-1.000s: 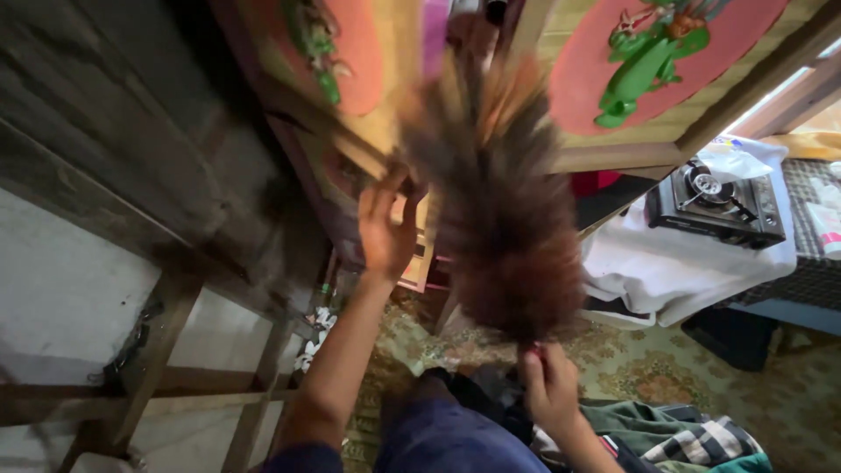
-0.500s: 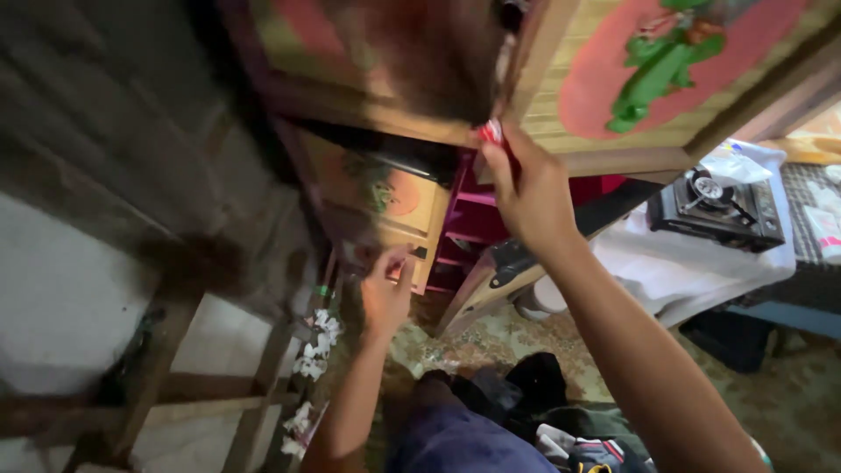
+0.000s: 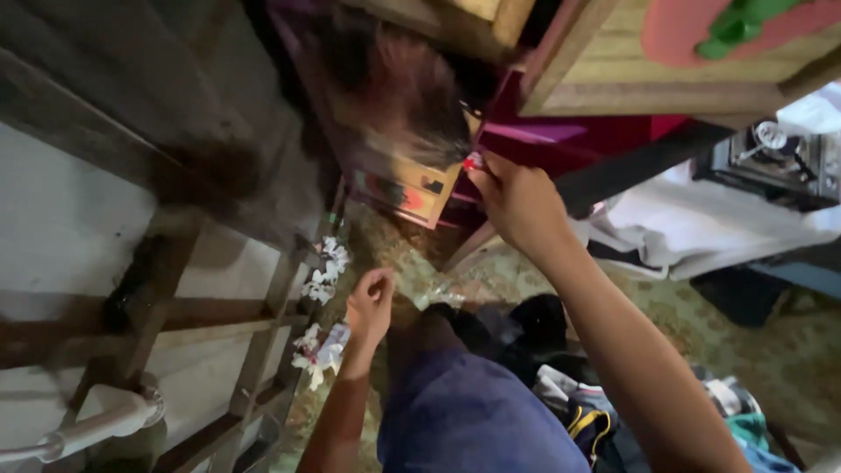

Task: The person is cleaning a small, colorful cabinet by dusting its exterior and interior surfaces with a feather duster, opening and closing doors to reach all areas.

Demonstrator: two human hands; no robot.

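Right hand [image 3: 517, 197] fisted on the duster [image 3: 394, 96] handle; brown feathers blur at 11 o'clock against the cabinet [image 3: 412, 188] front, so dusting looks mid-way w/ lower parts left. Left hand [image 3: 371, 302] at 7 o'clock, fingers loosely curled, empty, near white flowers [image 3: 322, 263].

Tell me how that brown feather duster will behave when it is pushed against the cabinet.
The feather duster likely flexes softly: its brown plumes blur and splay. It seems light, since the right hand alone holds it up by the red-tipped handle end. It probably will not scratch the wooden cabinet.
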